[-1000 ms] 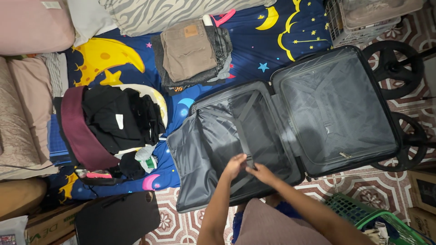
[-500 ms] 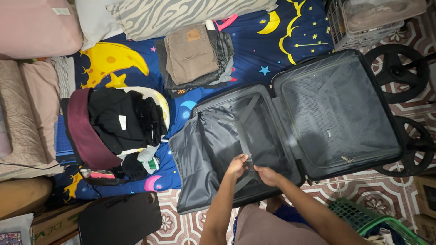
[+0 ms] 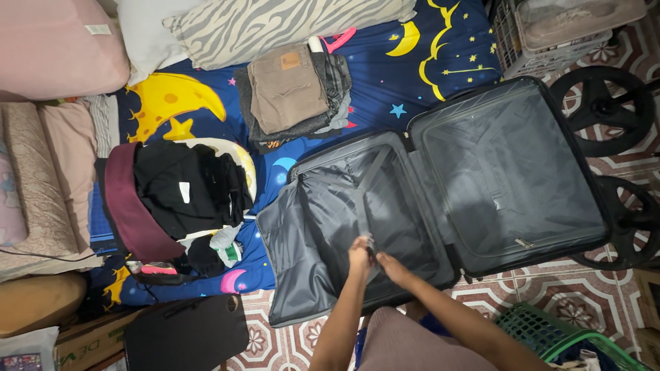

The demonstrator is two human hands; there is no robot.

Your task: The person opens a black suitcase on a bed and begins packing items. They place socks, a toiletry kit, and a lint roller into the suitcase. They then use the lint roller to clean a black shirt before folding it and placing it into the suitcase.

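Inside the open suitcase, two hands on one strap

At the near edge of the dark suitcase [image 3: 440,192], both hands meet on the grey packing strap [image 3: 369,206]. The left hand [image 3: 359,255] and right hand [image 3: 392,264] are closed, pinching its buckle [image 3: 370,245] (fingers nearly touching), forearms reaching forward. Two clothing piles lie on the bed: folded trousers [image 3: 289,86] and black clothes [image 3: 182,189].
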